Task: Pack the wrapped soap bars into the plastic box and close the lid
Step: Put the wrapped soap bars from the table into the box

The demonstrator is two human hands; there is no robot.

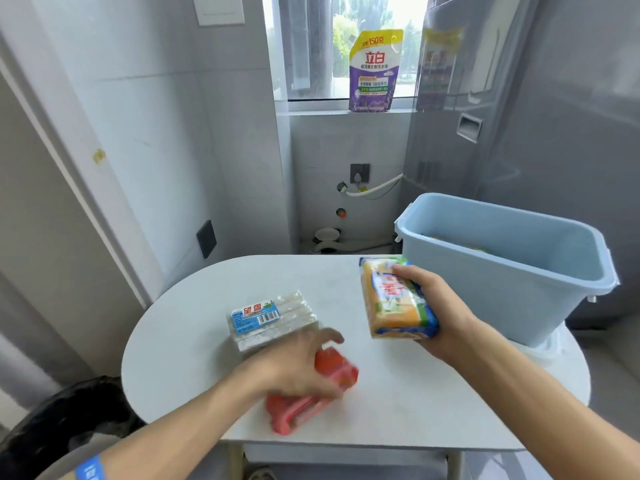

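My right hand (440, 306) holds a yellow wrapped soap bar (394, 299) above the table, just left of the open light-blue plastic box (502, 268). Something yellowish lies at the bottom of the box. My left hand (298, 368) is blurred and rests over a red wrapped soap bar (332, 386) near the table's front; whether it grips the bar I cannot tell. A white soap pack with a blue label (270, 320) lies on the table just behind my left hand. No lid is in view.
The white oval table (398, 393) carries everything, and the box stands at its right end. A purple detergent pouch (374, 71) stands on the window sill. A grey appliance (519, 116) rises behind the box. A dark object (62, 420) sits low left.
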